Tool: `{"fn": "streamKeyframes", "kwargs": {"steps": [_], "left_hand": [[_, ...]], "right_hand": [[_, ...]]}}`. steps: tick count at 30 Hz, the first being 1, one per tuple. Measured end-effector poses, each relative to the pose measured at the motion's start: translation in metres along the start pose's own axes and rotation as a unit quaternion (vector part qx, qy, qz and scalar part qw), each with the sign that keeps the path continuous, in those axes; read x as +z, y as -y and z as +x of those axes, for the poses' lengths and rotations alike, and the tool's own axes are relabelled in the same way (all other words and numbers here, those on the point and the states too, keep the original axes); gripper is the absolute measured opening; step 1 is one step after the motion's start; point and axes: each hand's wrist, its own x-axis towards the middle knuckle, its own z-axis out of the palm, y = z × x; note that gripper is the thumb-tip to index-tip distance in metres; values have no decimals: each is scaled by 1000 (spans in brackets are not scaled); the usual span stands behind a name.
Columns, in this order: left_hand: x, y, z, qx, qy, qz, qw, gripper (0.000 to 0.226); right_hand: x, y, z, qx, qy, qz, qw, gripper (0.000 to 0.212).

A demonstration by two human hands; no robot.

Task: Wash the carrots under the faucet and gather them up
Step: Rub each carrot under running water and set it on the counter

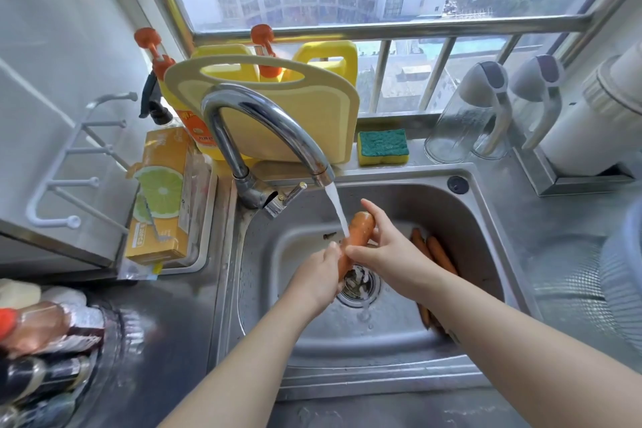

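carrot (357, 231) held over sink (486, 205), under faucet (264, 122) stream | left hand (321, 273) gripped round lower end | right hand (389, 247) curled round upper part | other carrots (439, 254) lying in basin (right side)

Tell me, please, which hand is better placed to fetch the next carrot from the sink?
Right, I think: the loose carrots lie by the right wall of the sink, beside the right hand, while the left hand grips the lower end of the carrot under the stream.
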Motion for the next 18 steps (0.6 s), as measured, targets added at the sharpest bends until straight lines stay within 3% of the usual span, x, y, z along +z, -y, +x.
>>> {"fn": "streamKeyframes", "kwargs": {"steps": [5, 7, 10, 12, 15, 18], "left_hand": [[9, -5, -9, 94, 32, 61, 993, 35], [7, -6, -8, 88, 29, 60, 994, 39], [2, -5, -11, 73, 17, 35, 997, 32], [0, -6, -12, 79, 9, 44, 996, 34], [0, -7, -13, 123, 16, 98, 987, 34], [4, -7, -15, 154, 11, 101, 983, 19]], "right_hand": [[6, 4, 9, -55, -145, -97, 983, 58], [3, 7, 13, -41, -115, -91, 988, 61], [-6, 13, 8, 7, -3, -67, 998, 79], [-6, 14, 5, -9, -8, -125, 992, 79], [7, 11, 8, -54, -108, -149, 981, 56], [19, 4, 15, -69, -202, -99, 972, 24]]}}
